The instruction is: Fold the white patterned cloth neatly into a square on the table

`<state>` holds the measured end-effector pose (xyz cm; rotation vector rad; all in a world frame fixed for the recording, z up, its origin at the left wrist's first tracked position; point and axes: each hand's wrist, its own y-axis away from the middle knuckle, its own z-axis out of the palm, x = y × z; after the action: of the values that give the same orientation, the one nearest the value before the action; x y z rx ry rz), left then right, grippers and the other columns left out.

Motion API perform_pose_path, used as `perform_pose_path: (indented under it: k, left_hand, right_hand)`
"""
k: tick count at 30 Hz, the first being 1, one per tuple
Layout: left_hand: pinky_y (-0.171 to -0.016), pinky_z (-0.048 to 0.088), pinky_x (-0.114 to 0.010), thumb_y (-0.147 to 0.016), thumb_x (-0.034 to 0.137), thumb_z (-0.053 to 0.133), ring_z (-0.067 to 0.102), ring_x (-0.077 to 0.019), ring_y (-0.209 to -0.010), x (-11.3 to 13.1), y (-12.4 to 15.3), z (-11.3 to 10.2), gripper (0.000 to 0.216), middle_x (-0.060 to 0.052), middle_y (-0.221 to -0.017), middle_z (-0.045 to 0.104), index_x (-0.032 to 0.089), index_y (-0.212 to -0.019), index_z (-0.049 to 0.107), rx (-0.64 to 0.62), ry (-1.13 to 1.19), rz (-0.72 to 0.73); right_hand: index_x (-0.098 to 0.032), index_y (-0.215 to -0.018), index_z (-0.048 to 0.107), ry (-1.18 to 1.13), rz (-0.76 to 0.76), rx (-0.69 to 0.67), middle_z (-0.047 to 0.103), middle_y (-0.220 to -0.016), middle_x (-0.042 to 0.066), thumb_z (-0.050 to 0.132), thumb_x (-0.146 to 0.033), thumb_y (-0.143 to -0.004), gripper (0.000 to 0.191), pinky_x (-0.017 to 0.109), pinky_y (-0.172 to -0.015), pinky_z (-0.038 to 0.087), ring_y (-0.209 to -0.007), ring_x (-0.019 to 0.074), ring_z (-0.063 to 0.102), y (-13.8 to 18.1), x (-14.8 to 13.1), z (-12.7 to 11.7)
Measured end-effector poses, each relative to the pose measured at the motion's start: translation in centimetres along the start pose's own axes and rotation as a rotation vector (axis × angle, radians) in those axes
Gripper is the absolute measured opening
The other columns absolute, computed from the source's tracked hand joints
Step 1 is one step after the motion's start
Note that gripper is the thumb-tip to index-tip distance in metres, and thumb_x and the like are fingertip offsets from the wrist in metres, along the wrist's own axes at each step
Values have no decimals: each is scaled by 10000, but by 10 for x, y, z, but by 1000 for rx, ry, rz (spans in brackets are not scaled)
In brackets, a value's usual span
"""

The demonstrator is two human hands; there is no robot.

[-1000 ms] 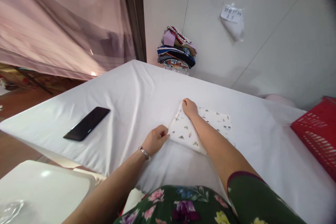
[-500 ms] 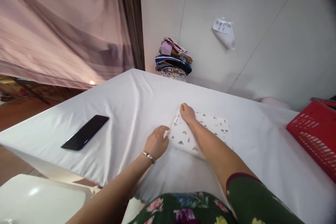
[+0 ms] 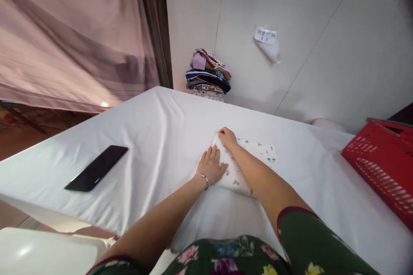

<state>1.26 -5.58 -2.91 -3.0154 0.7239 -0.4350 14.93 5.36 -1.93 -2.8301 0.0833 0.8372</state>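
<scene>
A white cloth (image 3: 236,177) with small printed leaf and mushroom-like motifs lies folded on the white-covered table (image 3: 190,124) in front of me. My left hand (image 3: 213,166) rests flat on its left part, fingers stretched and thumb apart. At the cloth's far left corner, my right hand (image 3: 227,137) pinches the edge. My right forearm crosses over the cloth and hides part of it.
A black phone-like slab (image 3: 97,168) lies on the table at the left. Folded clothes (image 3: 209,73) stand stacked against the wall. On the right is a red plastic basket (image 3: 383,167); at the lower left, a white stool (image 3: 48,251).
My left hand has let go of the cloth's near left edge and moved forward and right, opening flat on it. The right hand keeps its pinch. The view has shifted slightly.
</scene>
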Motion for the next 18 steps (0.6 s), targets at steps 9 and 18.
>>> perform_pose_path:
  k: [9,18]
  left_hand:
    - [-1093,196,-397,-834,505,324,172,-262,-1345,4,0,-4,694,-118,-1460,208,70,-1374,298,19,-13,7]
    - [-1076,222,-409,-836,480,327,204,-272,-1334,5,-2,-4,679,-146,-1435,263,50,-1360,313,34,-56,2]
  right_hand:
    - [-167,-1286,441,173,-334,-96,329,-1392,59,357,-369,-905,440,388,-1092,97,-1329,190,188,32,-9,-11]
    - [-172,-1386,303,229,-289,-320,149,-1460,41,245,-559,-903,622,423,-1099,60,-1359,197,75,25,-4,-3]
